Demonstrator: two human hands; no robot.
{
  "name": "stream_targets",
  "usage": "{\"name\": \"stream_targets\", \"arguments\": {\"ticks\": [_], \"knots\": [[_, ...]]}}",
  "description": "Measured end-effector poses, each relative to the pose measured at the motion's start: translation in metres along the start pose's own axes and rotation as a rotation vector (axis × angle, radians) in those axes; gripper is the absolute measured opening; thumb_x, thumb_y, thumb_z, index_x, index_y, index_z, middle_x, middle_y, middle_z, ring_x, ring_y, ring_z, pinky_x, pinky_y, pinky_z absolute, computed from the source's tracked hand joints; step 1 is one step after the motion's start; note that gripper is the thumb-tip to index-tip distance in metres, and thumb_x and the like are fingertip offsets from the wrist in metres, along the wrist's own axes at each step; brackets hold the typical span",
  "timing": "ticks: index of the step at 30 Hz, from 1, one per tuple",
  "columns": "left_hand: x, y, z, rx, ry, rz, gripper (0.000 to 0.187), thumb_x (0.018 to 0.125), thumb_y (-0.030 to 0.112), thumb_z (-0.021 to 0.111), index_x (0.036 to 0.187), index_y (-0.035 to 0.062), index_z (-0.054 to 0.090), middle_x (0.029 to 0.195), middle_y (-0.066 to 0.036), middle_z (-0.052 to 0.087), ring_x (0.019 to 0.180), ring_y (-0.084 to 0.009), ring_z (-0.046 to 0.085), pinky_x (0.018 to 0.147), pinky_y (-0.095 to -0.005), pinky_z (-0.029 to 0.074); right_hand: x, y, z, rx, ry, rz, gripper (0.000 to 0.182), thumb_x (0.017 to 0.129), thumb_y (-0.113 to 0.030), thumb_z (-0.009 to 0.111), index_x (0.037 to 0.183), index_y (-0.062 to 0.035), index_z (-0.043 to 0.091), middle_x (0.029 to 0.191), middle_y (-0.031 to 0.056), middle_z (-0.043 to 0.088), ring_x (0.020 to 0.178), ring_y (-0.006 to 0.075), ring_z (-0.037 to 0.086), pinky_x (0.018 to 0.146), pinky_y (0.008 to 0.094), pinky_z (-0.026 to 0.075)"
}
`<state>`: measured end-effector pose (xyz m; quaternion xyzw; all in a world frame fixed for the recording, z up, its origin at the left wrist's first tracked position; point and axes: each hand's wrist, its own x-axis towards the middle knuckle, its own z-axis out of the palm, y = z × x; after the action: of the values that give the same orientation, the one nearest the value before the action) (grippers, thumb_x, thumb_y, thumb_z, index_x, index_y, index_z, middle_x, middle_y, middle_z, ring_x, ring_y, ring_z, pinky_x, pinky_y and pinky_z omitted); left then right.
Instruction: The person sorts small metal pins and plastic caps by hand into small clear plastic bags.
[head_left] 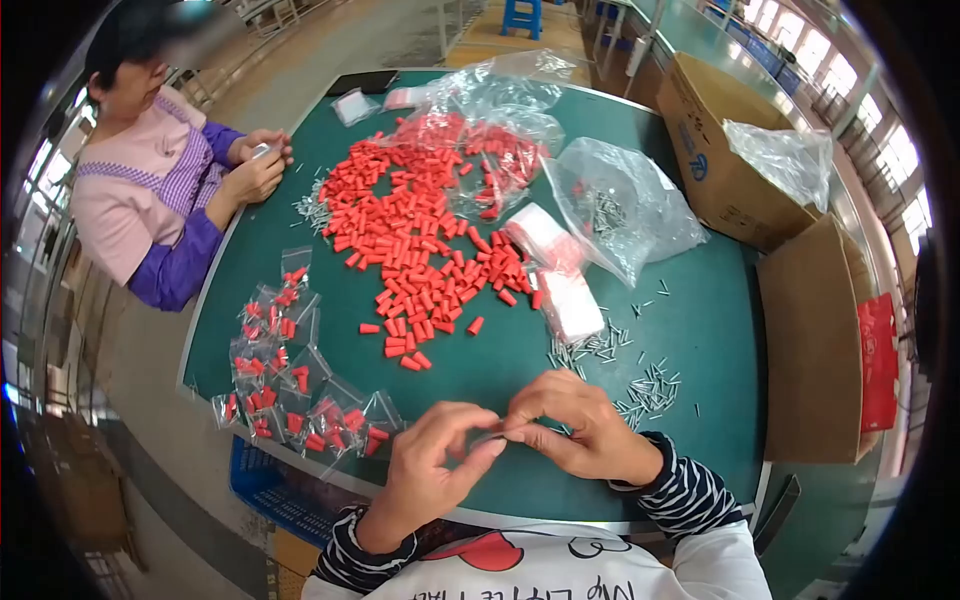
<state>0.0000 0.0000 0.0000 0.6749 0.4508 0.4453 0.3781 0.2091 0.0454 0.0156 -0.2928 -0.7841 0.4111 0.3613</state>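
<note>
Close to the table's front edge, my left hand [430, 462] pinches what looks like a small clear plastic bag [484, 440], mostly hidden by the fingers. My right hand [575, 425] meets it there, thumb and forefinger pressed together at the bag's edge. Loose screws [650, 392] lie just beyond my right hand. To the left of my left hand are several small clear bags with red caps [335, 425] inside. A big spread of loose red plastic caps [410, 250] covers the middle of the green table [690, 300].
Stacks of flat small bags [570, 302] lie beside the caps. A large clear bag of screws [625, 210] sits behind them. Cardboard boxes [810, 335] line the right edge. Across the left side, a co-worker's hands [258, 172] hold something small and white. A blue crate [285, 500] is below the table.
</note>
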Motion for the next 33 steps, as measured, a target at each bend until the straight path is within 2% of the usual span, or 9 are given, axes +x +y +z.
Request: {"name": "stream_targets", "arguments": {"ticks": [8, 11, 17, 18, 22, 24, 28, 31, 33], "knots": [[-0.012, -0.003, -0.010, -0.031, 0.048, 0.025, 0.010, 0.086, 0.000, 0.071, 0.091, 0.0005, 0.063, 0.090, -0.007, 0.064, 0.071, -0.0099, 0.060, 0.056, -0.0220, 0.048, 0.011, -0.011, 0.014, -0.024, -0.020, -0.022, 0.006, 0.086, -0.006, 0.069, 0.092, -0.0040, 0.067, 0.089, 0.0066, 0.067, 0.081, 0.0208, 0.063, 0.073, 0.0319, 0.047], [-0.028, -0.016, -0.023, -0.052, 0.057, -0.133, 0.012, 0.086, -0.002, 0.069, 0.096, -0.0006, 0.062, 0.091, -0.007, 0.064, 0.075, -0.0114, 0.061, 0.060, -0.0247, 0.049, 0.012, -0.009, 0.019, 0.182, 0.141, 0.275, 0.005, 0.091, -0.005, 0.065, 0.094, -0.0009, 0.065, 0.087, 0.0059, 0.067, 0.076, 0.0129, 0.062, 0.067, 0.0261, 0.048], [-0.050, -0.023, -0.025, -1.144, 0.183, -0.631, 0.024, 0.094, 0.004, 0.052, 0.116, -0.0042, 0.054, 0.113, -0.015, 0.062, 0.093, -0.0205, 0.061, 0.072, -0.0291, 0.047, 0.050, 0.005, 0.031, 0.471, 0.199, 0.422, 0.017, 0.098, -0.007, 0.058, 0.115, -0.0004, 0.058, 0.085, -0.0004, 0.061, 0.073, 0.0043, 0.053, 0.064, 0.0202, 0.045], [-0.052, -0.030, -0.024, -1.137, 0.142, -0.603, 0.031, 0.097, 0.007, 0.045, 0.126, -0.0049, 0.050, 0.129, -0.019, 0.055, 0.113, -0.0252, 0.059, 0.084, -0.0358, 0.052, 0.056, 0.002, 0.040, 0.474, 0.133, 0.398, 0.025, 0.099, -0.008, 0.057, 0.122, 0.0000, 0.056, 0.093, 0.0023, 0.064, 0.078, 0.0068, 0.059, 0.068, 0.0214, 0.049], [-0.034, -0.015, -0.023, -1.112, 0.214, -0.600, 0.036, 0.102, 0.012, 0.045, 0.135, -0.0028, 0.044, 0.132, -0.022, 0.054, 0.122, -0.0335, 0.056, 0.089, -0.0409, 0.054, 0.080, -0.031, 0.056, 0.621, 0.153, 0.183, 0.031, 0.095, -0.007, 0.062, 0.125, 0.0002, 0.057, 0.104, 0.0071, 0.067, 0.100, 0.0144, 0.064, 0.084, 0.0267, 0.051], [-0.037, -0.020, -0.022, -1.136, 0.218, -0.575, 0.035, 0.102, 0.013, 0.049, 0.134, -0.0013, 0.047, 0.133, -0.022, 0.055, 0.119, -0.0316, 0.058, 0.087, -0.0386, 0.055, 0.081, -0.019, 0.051, 0.414, 0.185, 0.052, 0.031, 0.093, -0.008, 0.066, 0.122, 0.0003, 0.058, 0.101, 0.0060, 0.067, 0.098, 0.0136, 0.064, 0.084, 0.0280, 0.051], [-0.037, -0.033, -0.011, -0.915, 0.222, -0.420, 0.030, 0.097, 0.010, 0.060, 0.125, -0.0001, 0.057, 0.122, -0.018, 0.061, 0.108, -0.0236, 0.063, 0.084, -0.0306, 0.053, 0.046, -0.007, 0.034, 0.249, 0.036, 0.369, 0.026, 0.089, -0.015, 0.073, 0.109, -0.0007, 0.064, 0.094, 0.0026, 0.067, 0.084, 0.0111, 0.060, 0.076, 0.0277, 0.049], [-0.031, -0.040, 0.000, -0.549, 0.250, -0.233, 0.027, 0.092, 0.009, 0.069, 0.116, -0.0012, 0.063, 0.110, -0.011, 0.065, 0.099, -0.0141, 0.063, 0.082, -0.0250, 0.050, 0.023, -0.002, 0.037, 0.239, -0.115, 0.350, 0.024, 0.088, -0.016, 0.073, 0.105, -0.0008, 0.066, 0.091, 0.0021, 0.067, 0.082, 0.0102, 0.060, 0.073, 0.0261, 0.048], [-0.023, -0.026, 0.002, -0.632, 0.225, -0.388, 0.027, 0.089, 0.009, 0.072, 0.113, -0.0010, 0.064, 0.102, -0.007, 0.066, 0.093, -0.0113, 0.062, 0.079, -0.0229, 0.049, 0.012, 0.003, 0.039, 0.304, -0.091, 0.381, 0.021, 0.090, -0.016, 0.072, 0.104, -0.0003, 0.067, 0.088, 0.0017, 0.067, 0.079, 0.0081, 0.059, 0.071, 0.0245, 0.048]]}}
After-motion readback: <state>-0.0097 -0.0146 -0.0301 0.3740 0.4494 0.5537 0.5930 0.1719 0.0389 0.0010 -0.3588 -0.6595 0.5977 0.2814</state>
